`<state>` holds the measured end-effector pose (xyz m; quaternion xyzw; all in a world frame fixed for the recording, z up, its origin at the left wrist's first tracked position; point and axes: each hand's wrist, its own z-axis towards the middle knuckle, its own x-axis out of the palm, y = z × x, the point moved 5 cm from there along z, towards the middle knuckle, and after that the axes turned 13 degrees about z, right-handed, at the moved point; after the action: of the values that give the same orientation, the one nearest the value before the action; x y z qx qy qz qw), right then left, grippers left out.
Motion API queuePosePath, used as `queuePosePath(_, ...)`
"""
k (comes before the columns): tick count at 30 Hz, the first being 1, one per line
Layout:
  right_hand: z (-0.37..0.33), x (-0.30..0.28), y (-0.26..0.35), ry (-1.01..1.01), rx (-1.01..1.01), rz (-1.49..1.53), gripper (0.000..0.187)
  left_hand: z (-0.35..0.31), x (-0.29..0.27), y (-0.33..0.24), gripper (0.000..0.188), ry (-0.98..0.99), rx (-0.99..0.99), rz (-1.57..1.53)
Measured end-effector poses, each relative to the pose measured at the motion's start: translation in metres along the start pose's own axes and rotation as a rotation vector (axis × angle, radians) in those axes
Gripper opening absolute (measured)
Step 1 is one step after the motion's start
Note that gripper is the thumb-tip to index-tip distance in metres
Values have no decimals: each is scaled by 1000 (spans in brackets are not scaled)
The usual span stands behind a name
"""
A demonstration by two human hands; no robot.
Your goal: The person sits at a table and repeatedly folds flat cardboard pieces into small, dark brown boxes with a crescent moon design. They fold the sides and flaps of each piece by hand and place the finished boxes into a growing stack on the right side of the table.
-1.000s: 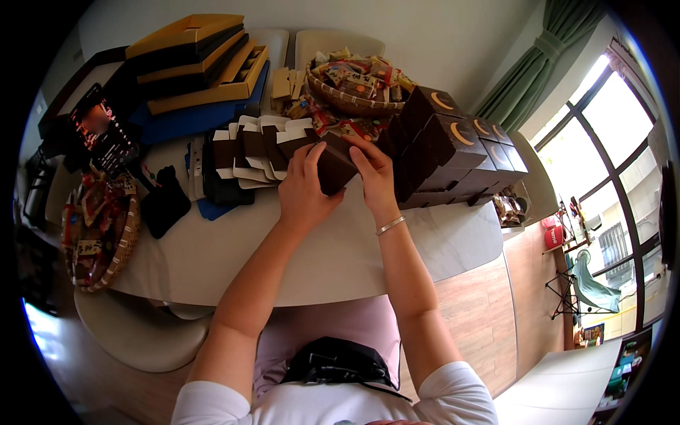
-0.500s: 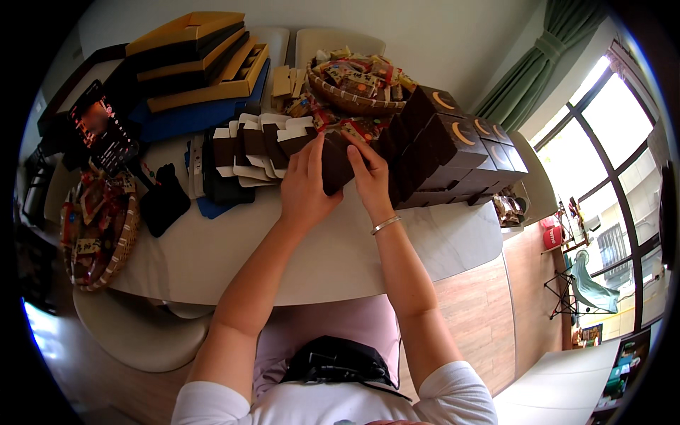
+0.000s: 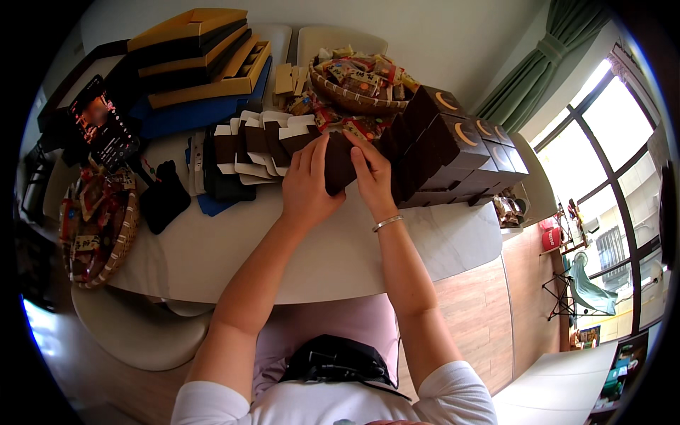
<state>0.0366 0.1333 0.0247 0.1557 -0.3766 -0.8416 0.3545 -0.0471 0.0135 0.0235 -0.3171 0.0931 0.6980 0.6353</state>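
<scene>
Between my two hands is a small dark brown cardboard box [image 3: 341, 164], held above the table near its middle. My left hand [image 3: 309, 183] wraps the box's left side, with the fingers toward its top. My right hand [image 3: 372, 177] grips it from the right, fingertips at the upper edge. To the left of the box lies a fanned row of unfolded brown-and-white box blanks [image 3: 265, 145]. On the right stands a stack of closed dark boxes [image 3: 453, 152], several bearing a gold crescent. The far side of the held box is hidden from me.
Behind my hands sits a wicker basket [image 3: 361, 99] of wrapped snacks; another snack basket [image 3: 99, 230] is at the left edge. Black-and-gold trays [image 3: 205, 64] pile up at the back left. A phone [image 3: 103, 124] stands near a black pouch [image 3: 165, 198] on the pale table [image 3: 312, 262].
Almost nothing differs. Both hands keep hold of the box, which looks very slightly shifted to the right, as the whole view has drifted a little.
</scene>
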Motion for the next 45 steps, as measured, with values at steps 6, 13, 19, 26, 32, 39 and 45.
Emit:
queuePosePath(6, 3, -4, 6, 87, -56, -37, 33, -2, 6, 6, 106, 185, -86, -100)
queuePosePath(13, 1, -9, -8, -33, 185, 268, 40, 1, 1, 4, 107, 214, -68, -84)
queuePosePath(19, -1, 2, -2, 99, 200, 283, 37, 1, -1, 6, 107, 118, -53, -41)
queuePosePath(26, 0, -6, -11, -45, 148, 280, 32, 0, 1, 6, 105, 149, -59, -66)
queuePosePath(32, -3, 1, -11, -15, 14, 15, 31, 0, 1, 7, 104, 87, -16, -27)
queuePosePath(39, -4, -3, -18, 0, 268, 215, 33, 0, -1, 5, 103, 55, 50, 40)
queuePosePath(45, -2, 1, -9, 63, 68, 12, 38, 2, -4, -1, 102, 55, 4, -2)
